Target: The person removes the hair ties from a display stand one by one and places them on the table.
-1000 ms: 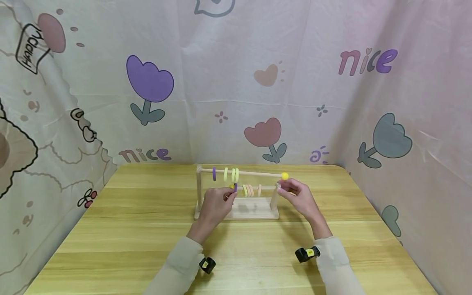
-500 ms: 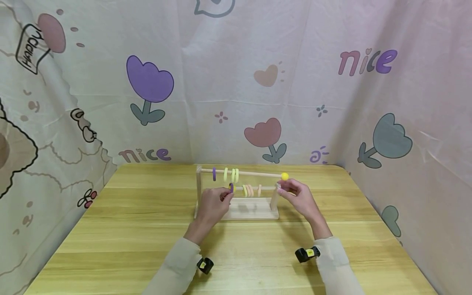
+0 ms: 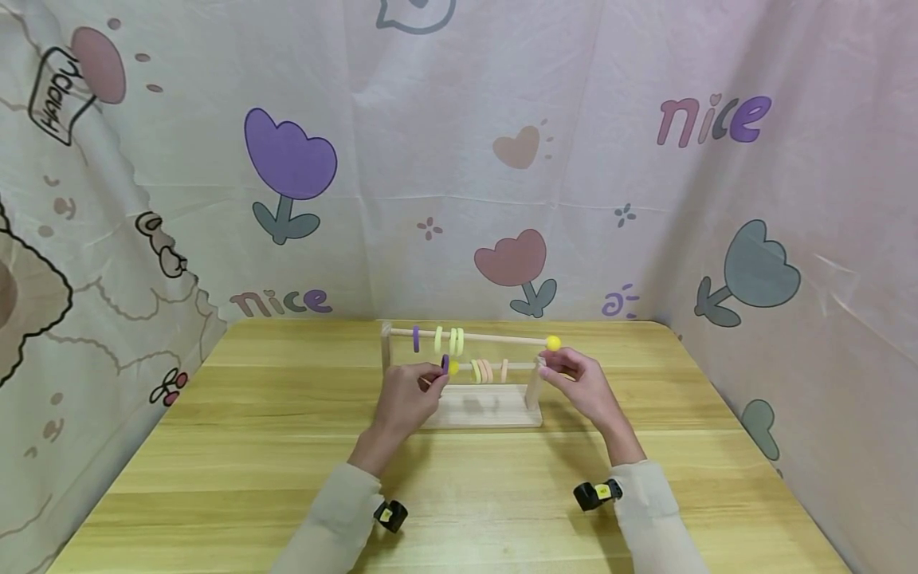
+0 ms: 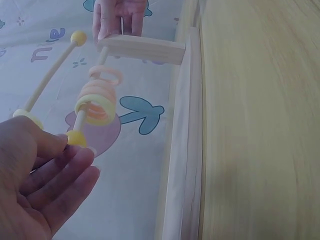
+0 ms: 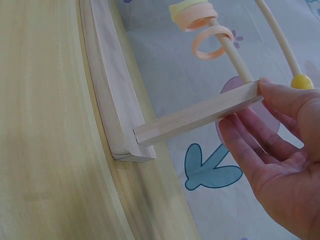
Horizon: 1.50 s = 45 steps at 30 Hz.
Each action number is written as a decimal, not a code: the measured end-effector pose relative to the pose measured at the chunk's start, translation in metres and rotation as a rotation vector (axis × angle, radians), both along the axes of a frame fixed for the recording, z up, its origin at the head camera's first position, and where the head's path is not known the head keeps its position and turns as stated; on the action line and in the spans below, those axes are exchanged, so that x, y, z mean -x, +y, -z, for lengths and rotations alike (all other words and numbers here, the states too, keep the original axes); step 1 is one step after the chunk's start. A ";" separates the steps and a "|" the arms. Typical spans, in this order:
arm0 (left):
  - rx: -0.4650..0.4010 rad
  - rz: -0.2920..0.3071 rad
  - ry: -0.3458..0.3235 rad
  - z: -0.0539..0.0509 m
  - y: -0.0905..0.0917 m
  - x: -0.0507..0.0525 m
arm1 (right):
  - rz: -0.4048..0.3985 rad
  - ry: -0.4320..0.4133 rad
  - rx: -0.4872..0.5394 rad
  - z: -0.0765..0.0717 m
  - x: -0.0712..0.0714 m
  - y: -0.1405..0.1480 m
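A wooden rack [image 3: 488, 406] stands on the table with two rods on posts. My left hand [image 3: 409, 399] pinches a purple ring [image 3: 445, 364] just left of the yellow ball [image 3: 453, 367] at the lower rod's free end. In the left wrist view the fingers hide most of that ring. Further along the lower rod hang a yellow-green ring [image 3: 476, 371] and several peach rings [image 5: 212, 42]. The upper rod [image 3: 502, 338] carries another purple ring [image 3: 416, 339] and several yellow-green rings [image 3: 438, 340]. My right hand [image 3: 581, 387] grips the top of the short right post [image 5: 200, 112].
The wooden table [image 3: 215, 478] spreads around the rack. Behind it hangs a printed curtain [image 3: 610, 64]. A yellow ball [image 3: 553, 343] tips the upper rod, close above my right hand.
My left hand has drawn the purple ring leftward along the lower rod and past its yellow ball. The right hand has kept its grip on the post.
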<state>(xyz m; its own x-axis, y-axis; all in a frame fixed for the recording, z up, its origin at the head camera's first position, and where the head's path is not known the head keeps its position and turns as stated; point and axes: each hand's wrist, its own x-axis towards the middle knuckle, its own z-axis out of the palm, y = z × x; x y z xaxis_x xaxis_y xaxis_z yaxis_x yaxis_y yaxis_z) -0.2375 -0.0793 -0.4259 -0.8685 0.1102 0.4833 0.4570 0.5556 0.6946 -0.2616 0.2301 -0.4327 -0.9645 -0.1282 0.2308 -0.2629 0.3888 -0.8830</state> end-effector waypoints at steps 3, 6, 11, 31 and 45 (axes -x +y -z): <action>0.009 -0.004 0.004 0.000 -0.003 -0.001 | -0.001 0.001 -0.003 0.000 0.000 0.000; 0.013 -0.008 0.017 0.001 -0.005 -0.001 | -0.002 0.002 -0.004 0.000 0.000 0.000; 0.031 -0.018 0.022 0.002 -0.009 -0.002 | -0.003 0.001 -0.004 -0.001 -0.001 0.000; 0.114 -0.006 0.009 0.003 -0.019 -0.008 | 0.000 -0.014 0.012 0.001 0.002 -0.001; 0.174 0.009 -0.028 -0.001 -0.024 -0.015 | -0.004 -0.011 0.010 0.001 0.002 0.000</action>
